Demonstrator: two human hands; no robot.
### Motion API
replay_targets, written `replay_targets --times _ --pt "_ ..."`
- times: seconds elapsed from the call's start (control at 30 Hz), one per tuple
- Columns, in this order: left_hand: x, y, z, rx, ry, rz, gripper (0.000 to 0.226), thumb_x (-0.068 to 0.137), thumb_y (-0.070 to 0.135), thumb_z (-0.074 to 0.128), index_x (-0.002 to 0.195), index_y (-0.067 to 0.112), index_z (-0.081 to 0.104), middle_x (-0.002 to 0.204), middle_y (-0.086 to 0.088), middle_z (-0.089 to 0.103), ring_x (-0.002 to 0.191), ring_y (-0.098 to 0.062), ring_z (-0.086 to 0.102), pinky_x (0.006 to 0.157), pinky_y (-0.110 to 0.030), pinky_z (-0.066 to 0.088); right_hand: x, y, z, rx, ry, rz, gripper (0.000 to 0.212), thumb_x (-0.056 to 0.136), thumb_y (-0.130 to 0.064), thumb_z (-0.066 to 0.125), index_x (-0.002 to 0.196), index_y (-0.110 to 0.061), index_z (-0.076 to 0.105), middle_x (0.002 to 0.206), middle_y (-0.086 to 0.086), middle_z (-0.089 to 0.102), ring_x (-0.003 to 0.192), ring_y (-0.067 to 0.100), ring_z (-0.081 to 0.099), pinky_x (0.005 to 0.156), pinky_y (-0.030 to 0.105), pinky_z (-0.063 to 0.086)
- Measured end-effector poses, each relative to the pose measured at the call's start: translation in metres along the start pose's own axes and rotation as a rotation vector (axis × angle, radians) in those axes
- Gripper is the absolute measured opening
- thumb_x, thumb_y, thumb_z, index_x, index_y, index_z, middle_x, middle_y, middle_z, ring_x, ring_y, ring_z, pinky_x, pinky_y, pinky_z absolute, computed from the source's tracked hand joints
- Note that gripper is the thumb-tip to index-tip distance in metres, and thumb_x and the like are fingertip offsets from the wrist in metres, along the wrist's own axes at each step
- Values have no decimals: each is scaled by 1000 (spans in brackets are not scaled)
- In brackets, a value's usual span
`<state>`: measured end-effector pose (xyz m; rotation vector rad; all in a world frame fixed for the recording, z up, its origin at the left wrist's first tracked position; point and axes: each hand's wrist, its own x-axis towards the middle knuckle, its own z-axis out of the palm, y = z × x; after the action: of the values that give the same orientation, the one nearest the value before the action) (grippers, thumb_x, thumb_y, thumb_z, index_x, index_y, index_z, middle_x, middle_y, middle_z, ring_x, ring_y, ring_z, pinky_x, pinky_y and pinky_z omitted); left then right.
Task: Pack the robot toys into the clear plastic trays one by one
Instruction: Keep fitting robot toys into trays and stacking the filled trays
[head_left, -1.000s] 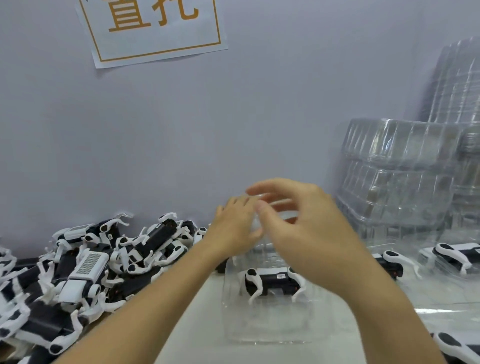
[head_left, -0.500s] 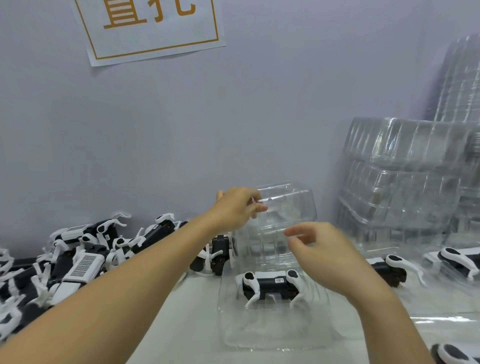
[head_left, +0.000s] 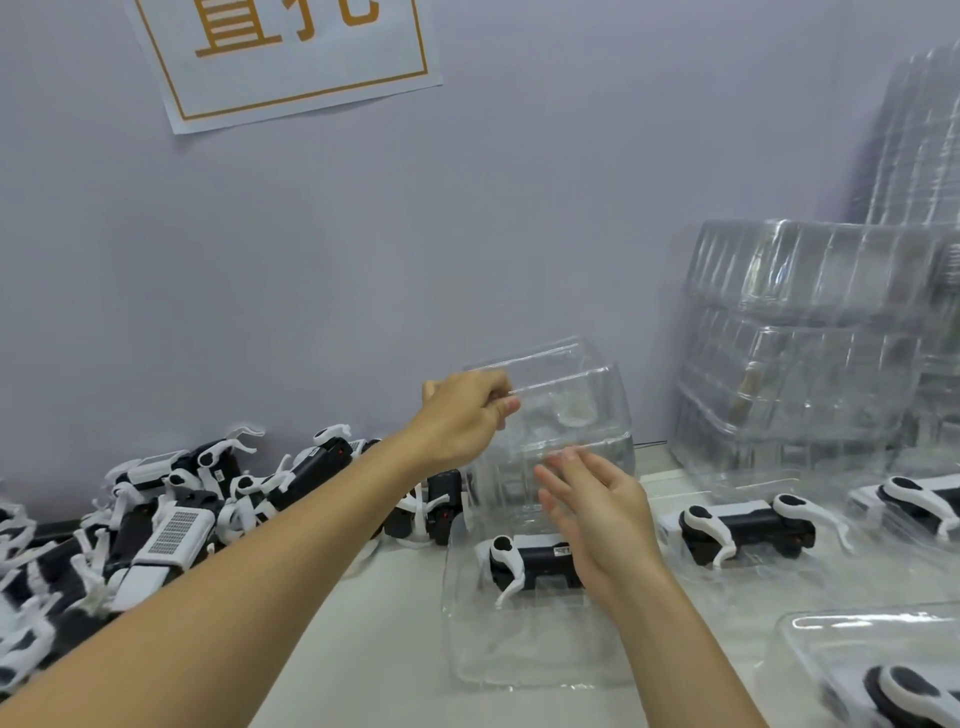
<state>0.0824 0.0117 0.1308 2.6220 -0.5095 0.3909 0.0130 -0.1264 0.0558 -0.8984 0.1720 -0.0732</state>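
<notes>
Closing looks like the step: left hand (head_left: 465, 415) pinches the raised lid (head_left: 566, 410); right hand (head_left: 597, 512), fingers relaxed, hovers over the toy (head_left: 524, 564) seated in its tray (head_left: 519, 660) below. Next, fold lid down squarely.

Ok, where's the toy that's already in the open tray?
In the head view, the robot toy lies centre-right in the open tray, just left of the right hand.

Both bare forearms reach forward: the left hand (head_left: 465, 415) is raised with fingers curled in a pinch, while the right hand (head_left: 597, 512) sits lower, fingers straight, palm turned leftward.
</notes>
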Motion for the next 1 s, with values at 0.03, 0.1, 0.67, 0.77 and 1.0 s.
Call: replay_targets --times 0.03,0.1,0.67,0.77,1.0 --pt "-2 0 0 10 -11 15 21 103 26 49 83 24 55 86 5 70 92 -12 55 79 -29 16 1 1 0 21 -1 -8 24 99 -13 58 118 2 60 111 11 70 95 15 73 72 21 58" --pt "-6 0 -1 26 -24 39 26 103 26 50 77 30 50 85 5 69 91 -11 55 73 -30 15 3 3 -1 50 4 -19 19 99 -11 58 113 1 64 102 11 71 90 14 74 71 21 57" --pt "-4 -12 -22 -226 -126 -4 20 99 21 58 90 7 68 81 3 72 100 -22 64 104 -51 41 3 9 0 -31 -7 -139 13 95 3 58 90 5 70 81 1 77 77 17 75 68 19 58" --pt "-4 -14 -21 -251 -138 -11 20 99 20 58 89 8 68 80 4 72 98 -20 64 100 -43 45 4 9 0 -32 -13 -126 15 95 4 57 88 5 70 82 0 77 75 16 74 68 18 58" --pt "-7 -12 -21 -303 -159 -12 19 100 17 56 91 5 68 83 -1 72 96 -17 65 83 -17 44 4 9 -3 -5 -30 -117 14 94 4 59 86 0 70 73 5 75 72 15 74 64 17 56"
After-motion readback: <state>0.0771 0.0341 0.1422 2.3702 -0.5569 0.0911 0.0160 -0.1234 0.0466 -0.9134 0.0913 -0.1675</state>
